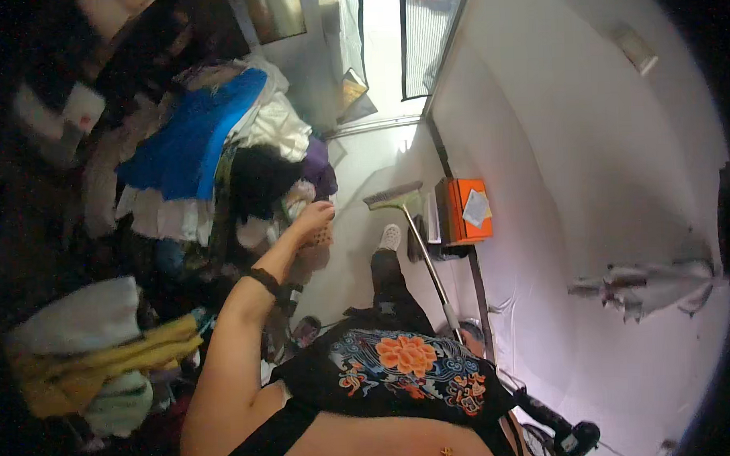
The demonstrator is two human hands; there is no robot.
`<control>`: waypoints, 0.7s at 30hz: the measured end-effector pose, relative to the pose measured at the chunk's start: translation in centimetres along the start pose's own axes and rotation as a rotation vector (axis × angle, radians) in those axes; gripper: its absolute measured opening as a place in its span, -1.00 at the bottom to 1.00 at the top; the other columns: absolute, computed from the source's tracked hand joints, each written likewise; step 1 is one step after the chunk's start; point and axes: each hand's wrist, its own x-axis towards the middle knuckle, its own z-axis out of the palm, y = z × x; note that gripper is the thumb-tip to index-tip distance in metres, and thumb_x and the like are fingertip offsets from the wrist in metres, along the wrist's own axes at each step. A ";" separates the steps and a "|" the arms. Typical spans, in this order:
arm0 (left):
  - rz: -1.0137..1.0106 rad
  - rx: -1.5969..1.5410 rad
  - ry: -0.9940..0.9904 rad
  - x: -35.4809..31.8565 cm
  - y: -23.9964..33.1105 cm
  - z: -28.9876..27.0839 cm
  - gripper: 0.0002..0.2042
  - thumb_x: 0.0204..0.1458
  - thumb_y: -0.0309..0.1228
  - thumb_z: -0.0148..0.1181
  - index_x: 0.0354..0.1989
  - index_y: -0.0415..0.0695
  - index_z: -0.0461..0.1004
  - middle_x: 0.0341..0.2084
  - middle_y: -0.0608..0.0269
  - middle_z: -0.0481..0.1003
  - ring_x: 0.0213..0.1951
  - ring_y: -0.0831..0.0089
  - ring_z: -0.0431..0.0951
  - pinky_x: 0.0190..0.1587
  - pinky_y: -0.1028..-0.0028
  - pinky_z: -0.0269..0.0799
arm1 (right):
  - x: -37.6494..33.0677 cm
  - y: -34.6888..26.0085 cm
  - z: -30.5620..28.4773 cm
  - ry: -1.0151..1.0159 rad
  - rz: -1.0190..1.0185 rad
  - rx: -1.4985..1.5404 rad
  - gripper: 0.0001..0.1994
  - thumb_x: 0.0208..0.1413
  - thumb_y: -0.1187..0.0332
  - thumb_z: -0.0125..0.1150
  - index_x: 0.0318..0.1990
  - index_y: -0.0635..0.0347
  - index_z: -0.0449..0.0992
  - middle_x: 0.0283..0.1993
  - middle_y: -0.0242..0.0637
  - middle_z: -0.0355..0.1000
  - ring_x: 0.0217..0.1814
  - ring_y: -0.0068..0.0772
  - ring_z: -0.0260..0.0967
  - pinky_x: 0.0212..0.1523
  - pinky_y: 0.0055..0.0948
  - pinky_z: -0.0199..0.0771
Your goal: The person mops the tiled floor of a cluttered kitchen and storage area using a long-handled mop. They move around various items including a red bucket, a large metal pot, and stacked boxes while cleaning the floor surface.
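My left hand reaches forward beside a heap of clothes, its fingers curled in. Just below it is a tan dotted cloth; whether the fingers grip anything is hidden. White, black and purple garments, among them a black one, lie close to its left, with a bright blue cloth on top. A broom slants from its bristle head on the floor up toward my right side. At the handle's upper end my right hand shows only in part, closed around it beside my patterned black top.
An orange box with papers on it stands against the white wall at right. A bright glass doorway lies ahead. More folded clothes are stacked at left. A black handlebar juts in at lower right.
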 end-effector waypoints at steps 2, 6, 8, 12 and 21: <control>0.008 0.060 -0.085 4.7 7.6 3.0 -0.62 0.04 -0.22 0.09 -0.03 -0.21 0.42 -0.29 0.16 0.52 -0.33 0.44 0.51 -0.24 0.45 0.41 | 5.7 -3.6 -3.9 -0.092 0.021 0.090 -0.52 -0.10 0.26 0.28 0.01 0.21 0.39 -0.18 0.00 0.46 -0.15 -0.03 0.43 -0.17 -0.25 0.43; 0.115 0.277 -0.140 14.8 11.5 0.9 -0.56 0.08 -0.17 0.07 0.09 -0.14 0.32 -0.29 0.20 0.50 -0.30 0.48 0.50 -0.35 0.48 0.40 | 21.1 -6.7 -6.8 -0.015 -0.202 0.057 -0.57 -0.06 0.25 0.25 0.00 0.17 0.40 -0.27 -0.08 0.48 -0.19 -0.20 0.45 -0.20 -0.29 0.38; 0.086 0.205 -0.170 18.4 16.7 1.4 -0.54 0.07 -0.18 0.08 0.10 -0.17 0.31 -0.30 0.18 0.50 -0.31 0.46 0.50 -0.30 0.46 0.41 | 26.2 -9.3 -9.8 0.168 -0.352 -0.012 -0.58 -0.08 0.30 0.26 -0.02 0.22 0.40 -0.35 -0.18 0.47 -0.28 -0.29 0.45 -0.25 -0.32 0.40; 0.212 0.132 -0.057 22.6 24.6 -0.5 -0.50 0.04 -0.22 0.13 0.12 -0.21 0.27 -0.24 0.12 0.48 -0.26 0.44 0.48 -0.22 0.47 0.39 | 34.9 -14.9 -14.3 -0.111 -0.133 0.102 -0.60 -0.05 0.30 0.25 -0.03 0.21 0.40 -0.37 -0.16 0.46 -0.38 -0.27 0.43 -0.37 -0.33 0.42; 0.294 0.241 -0.095 18.0 32.0 3.2 -0.22 -0.03 -0.21 0.19 0.27 -0.30 -0.09 0.00 -0.20 0.35 0.00 0.12 0.41 0.02 0.36 0.34 | 27.3 -19.6 -15.2 -0.423 -0.028 0.592 -0.67 0.07 0.35 0.15 -0.04 0.15 0.24 -0.46 -0.43 0.30 -0.50 -0.64 0.26 -0.55 -0.61 0.34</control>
